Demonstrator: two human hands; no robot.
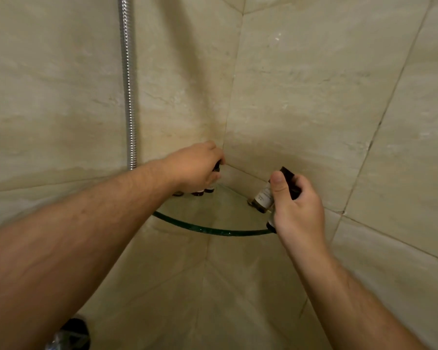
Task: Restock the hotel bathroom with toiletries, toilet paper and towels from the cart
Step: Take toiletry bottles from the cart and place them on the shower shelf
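Observation:
A glass corner shelf [213,229] with a green edge is fixed in the tiled shower corner. My left hand [195,168] reaches over its back left part and grips small dark toiletry bottles [203,192]; only their bases show below my fingers. My right hand [297,203] hovers at the shelf's right end and holds a small toiletry bottle [263,198] with a white label and a dark cap, tilted, pinched under the thumb. Another dark bottle base shows below that hand's palm.
A chrome shower hose [128,84] hangs down the left wall. A chrome and black fitting [70,334] sits at the bottom left. Beige marble tiles cover both walls around the shelf.

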